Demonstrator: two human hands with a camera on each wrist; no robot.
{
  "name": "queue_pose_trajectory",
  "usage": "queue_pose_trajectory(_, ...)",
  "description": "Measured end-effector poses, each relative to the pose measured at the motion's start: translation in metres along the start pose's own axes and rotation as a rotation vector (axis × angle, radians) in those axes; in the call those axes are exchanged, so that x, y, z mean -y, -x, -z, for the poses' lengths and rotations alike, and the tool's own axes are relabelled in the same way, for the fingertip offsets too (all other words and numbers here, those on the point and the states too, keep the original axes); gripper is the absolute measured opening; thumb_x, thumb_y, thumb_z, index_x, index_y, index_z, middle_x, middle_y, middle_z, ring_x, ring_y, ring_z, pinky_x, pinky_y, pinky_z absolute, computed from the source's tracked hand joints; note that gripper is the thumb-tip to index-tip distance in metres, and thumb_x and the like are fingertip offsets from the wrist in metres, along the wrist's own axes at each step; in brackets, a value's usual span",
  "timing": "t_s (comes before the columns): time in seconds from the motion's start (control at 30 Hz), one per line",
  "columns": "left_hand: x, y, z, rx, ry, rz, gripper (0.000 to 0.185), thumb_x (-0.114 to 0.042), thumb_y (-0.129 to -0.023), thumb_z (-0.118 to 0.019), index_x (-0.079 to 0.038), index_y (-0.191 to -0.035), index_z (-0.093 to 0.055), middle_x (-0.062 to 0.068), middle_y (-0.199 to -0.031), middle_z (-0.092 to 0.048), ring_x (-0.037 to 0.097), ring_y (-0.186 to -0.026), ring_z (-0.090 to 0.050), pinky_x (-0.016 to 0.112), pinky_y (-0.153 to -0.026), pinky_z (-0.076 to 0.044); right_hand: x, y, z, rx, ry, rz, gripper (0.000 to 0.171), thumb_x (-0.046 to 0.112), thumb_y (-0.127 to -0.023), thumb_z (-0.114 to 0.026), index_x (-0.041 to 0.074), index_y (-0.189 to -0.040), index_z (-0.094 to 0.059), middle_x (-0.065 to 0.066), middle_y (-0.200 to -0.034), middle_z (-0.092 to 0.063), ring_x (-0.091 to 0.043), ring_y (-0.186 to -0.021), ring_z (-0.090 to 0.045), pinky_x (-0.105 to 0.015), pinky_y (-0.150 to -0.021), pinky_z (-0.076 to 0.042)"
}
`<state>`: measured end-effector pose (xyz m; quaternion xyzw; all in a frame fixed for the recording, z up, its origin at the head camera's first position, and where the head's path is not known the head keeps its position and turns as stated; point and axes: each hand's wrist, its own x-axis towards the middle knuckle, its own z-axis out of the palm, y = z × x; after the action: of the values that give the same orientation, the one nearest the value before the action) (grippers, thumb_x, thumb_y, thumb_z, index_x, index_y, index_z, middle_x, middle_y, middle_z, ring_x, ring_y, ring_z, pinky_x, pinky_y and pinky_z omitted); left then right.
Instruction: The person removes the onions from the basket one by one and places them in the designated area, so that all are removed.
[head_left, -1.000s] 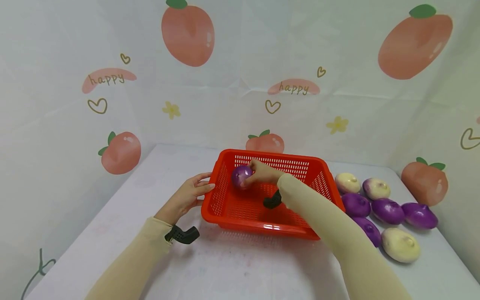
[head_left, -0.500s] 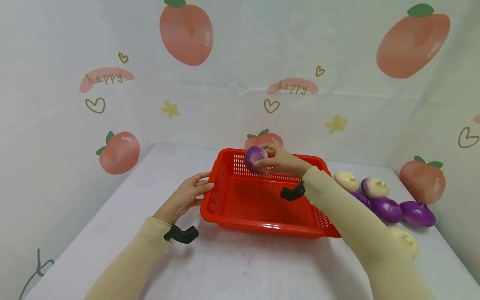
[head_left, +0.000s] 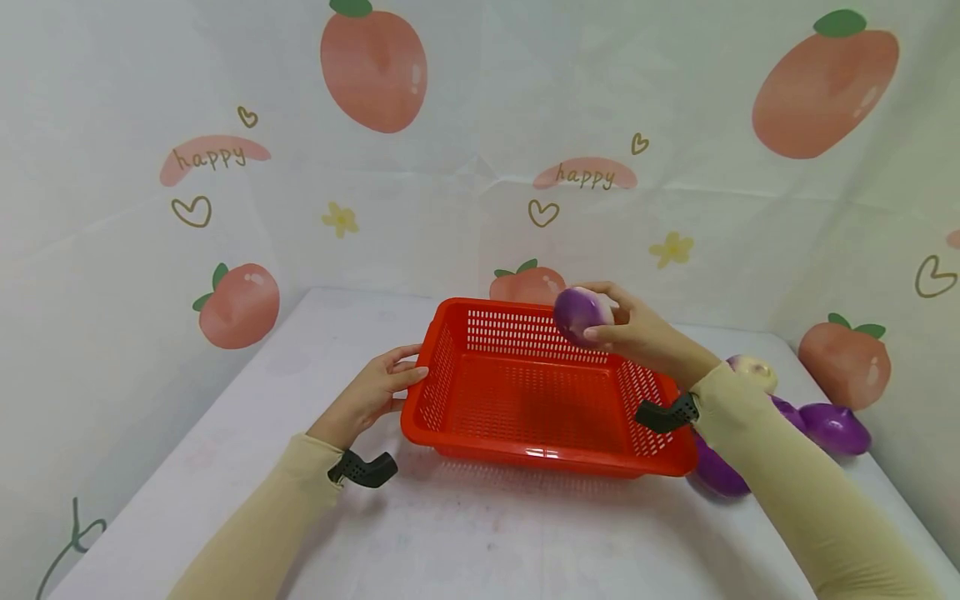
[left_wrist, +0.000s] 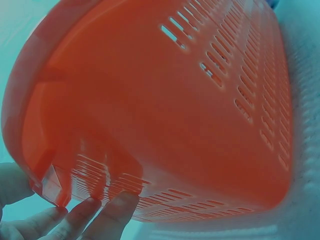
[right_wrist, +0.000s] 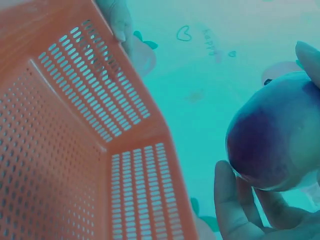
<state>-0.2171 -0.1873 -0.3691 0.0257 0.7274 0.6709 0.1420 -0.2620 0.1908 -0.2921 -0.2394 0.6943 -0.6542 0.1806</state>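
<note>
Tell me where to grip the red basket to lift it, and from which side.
Grip the basket by its rolled rim at the two short ends, from outside. The left hand already rests at the left end; the right hand holds a purple turnip.

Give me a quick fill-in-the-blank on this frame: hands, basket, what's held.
1. The right hand holds a round ____ vegetable above the basket.
2. The left hand rests on the rim of the ____ basket.
3. The inside of the basket holds ____.
4. More vegetables lie on the table to the basket's ____.

Missing words: purple; red; nothing; right
</note>
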Motion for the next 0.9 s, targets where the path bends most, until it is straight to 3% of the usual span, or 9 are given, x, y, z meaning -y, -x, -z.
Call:
queue_pose_trajectory(0.17,0.002,0.001,0.000,-0.003,0.014,-0.002,0.062,-0.023,-0.096,-0.060,-0.010,-0.150,-0.031,0.023,-0.141,-0.050,0.020,-0.104,-0.063,0.045,-0.085,-0.057,0.001,0.031,0.015,0.034,-0.072,0.041,0.049,-0.003,-0.094,-0.054,0.025,-0.133,-0.045,-0.012,-0.129,-0.044,-0.024,-0.107,-0.059,-0.041,-0.087,-0.056)
queue_pose_trajectory(0.4,0.002,0.001,0.000,-0.002,0.017,-0.012,0.061,-0.021,-0.097,-0.059,-0.009,-0.150,-0.031,0.023,-0.140,-0.050,0.020,-0.102,-0.064,0.044,-0.084,-0.057,-0.006,0.075,0.040,0.075,-0.183,0.181,0.052,-0.004,-0.096,-0.048,0.021,-0.141,-0.041,-0.003,-0.137,-0.037,-0.020,-0.114,-0.056,-0.033,-0.094,-0.053)
queue_pose_trajectory(0.57,0.002,0.001,-0.001,-0.005,0.013,-0.005,0.063,-0.023,-0.096,-0.061,-0.008,-0.150,-0.031,0.023,-0.140,-0.050,0.020,-0.103,-0.064,0.043,-0.084,-0.057,-0.015,0.106,0.060,0.062,-0.279,0.208,0.046,0.007,-0.101,-0.041,0.021,-0.145,-0.037,-0.003,-0.136,-0.041,-0.021,-0.116,-0.060,-0.033,-0.097,-0.052)
queue_pose_trajectory(0.8,0.002,0.002,-0.003,-0.005,0.013,-0.006,0.063,-0.023,-0.096,-0.060,-0.008,-0.150,-0.031,0.023,-0.140,-0.050,0.021,-0.104,-0.064,0.045,-0.085,-0.057,-0.029,0.144,0.088,0.202,-0.612,0.295,0.052,-0.003,-0.101,-0.015,0.010,-0.149,-0.030,-0.008,-0.144,-0.040,-0.029,-0.130,-0.050,-0.044,-0.105,-0.044)
queue_pose_trajectory(0.9,0.002,0.002,-0.003,-0.009,0.008,-0.003,0.063,-0.023,-0.096,-0.060,-0.009,-0.150,-0.031,0.023,-0.140,-0.050,0.022,-0.106,-0.063,0.045,-0.086,-0.056,-0.037,0.161,0.101,0.190,-0.604,0.346,0.056,-0.008,-0.099,-0.015,0.008,-0.151,-0.028,-0.009,-0.145,-0.039,-0.029,-0.129,-0.051,-0.046,-0.103,-0.046)
